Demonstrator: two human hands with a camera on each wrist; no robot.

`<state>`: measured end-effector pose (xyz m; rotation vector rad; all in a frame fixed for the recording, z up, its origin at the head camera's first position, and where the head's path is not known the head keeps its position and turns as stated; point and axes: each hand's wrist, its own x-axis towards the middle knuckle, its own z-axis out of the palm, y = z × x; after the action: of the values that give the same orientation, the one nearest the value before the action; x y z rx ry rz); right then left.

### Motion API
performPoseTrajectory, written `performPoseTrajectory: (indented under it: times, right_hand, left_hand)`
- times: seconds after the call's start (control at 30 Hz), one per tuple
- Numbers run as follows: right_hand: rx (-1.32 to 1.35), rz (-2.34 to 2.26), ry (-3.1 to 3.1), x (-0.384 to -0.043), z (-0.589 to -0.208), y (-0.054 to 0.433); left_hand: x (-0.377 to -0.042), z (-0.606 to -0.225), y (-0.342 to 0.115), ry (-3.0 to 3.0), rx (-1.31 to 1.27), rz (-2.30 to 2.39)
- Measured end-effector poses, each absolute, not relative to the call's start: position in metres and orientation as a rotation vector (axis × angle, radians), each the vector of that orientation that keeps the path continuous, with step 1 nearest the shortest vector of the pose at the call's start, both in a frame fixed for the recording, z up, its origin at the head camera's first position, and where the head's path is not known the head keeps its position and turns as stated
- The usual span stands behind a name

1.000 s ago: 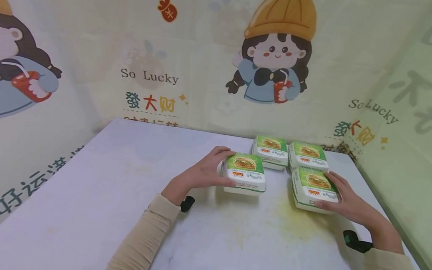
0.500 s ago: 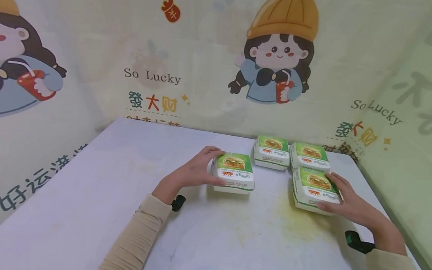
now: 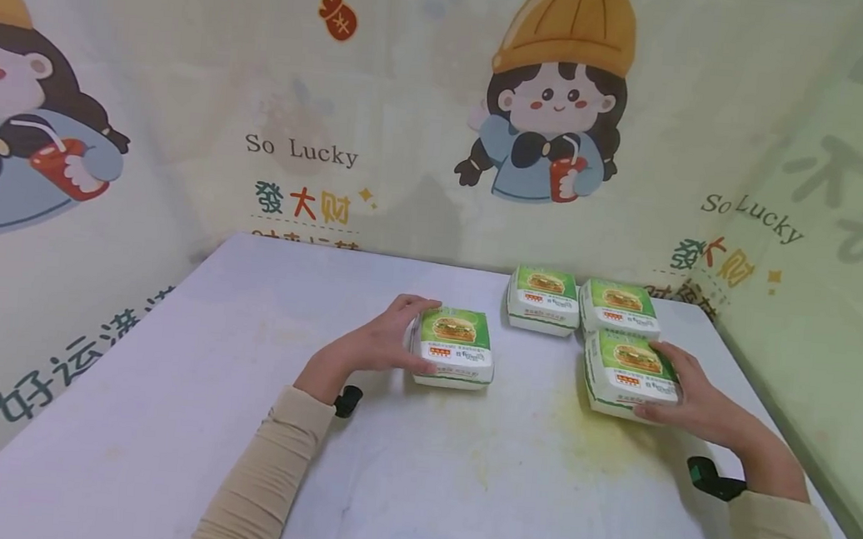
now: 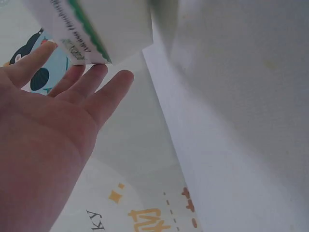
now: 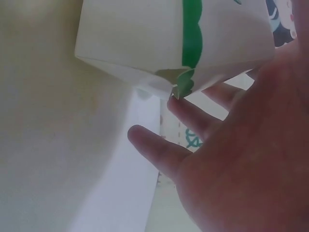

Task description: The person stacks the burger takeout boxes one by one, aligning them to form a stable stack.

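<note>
Left of the other boxes, a green-and-white burger box (image 3: 453, 350) with a burger picture on its lid is gripped by my left hand (image 3: 374, 341). The thumb lies at its front and the fingers reach round the back left corner. My right hand (image 3: 700, 405) grips a second burger box (image 3: 631, 371) by its right side, thumb at the front. In the right wrist view, fingertips meet the lower corner of this white box (image 5: 140, 43). The left wrist view has fingertips against the side of the left box (image 4: 120, 29).
Two more burger boxes stand at the back, one (image 3: 544, 301) left of the other (image 3: 619, 308); the right one is directly behind the box in my right hand. All are on a white table (image 3: 313, 462). Printed cloth walls (image 3: 399, 92) close in the back and sides.
My left hand has moved left with its burger box, widening the gap to the other boxes. The right hand and its box stay in place.
</note>
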<state>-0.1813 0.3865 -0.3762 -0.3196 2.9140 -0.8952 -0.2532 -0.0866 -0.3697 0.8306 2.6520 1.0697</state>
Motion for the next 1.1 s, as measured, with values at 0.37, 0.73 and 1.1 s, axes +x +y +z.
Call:
performPoseTrajectory:
  times: [0.37, 0.73, 1.1]
  right_hand:
    - [-0.259, -0.958, 2.869, -0.181, -0.380, 0.384]
    - [-0.271, -0.946, 2.921, -0.184, -0.376, 0.382]
    - [-0.277, -0.952, 2.908, -0.182, -0.367, 0.372]
  left_hand:
    - [-0.259, -0.371, -0.086, 2.659, 0.831, 1.036]
    - [-0.259, -0.372, -0.085, 2.614, 0.822, 1.062]
    - [-0.257, -0.374, -0.082, 2.670, 0.793, 1.024]
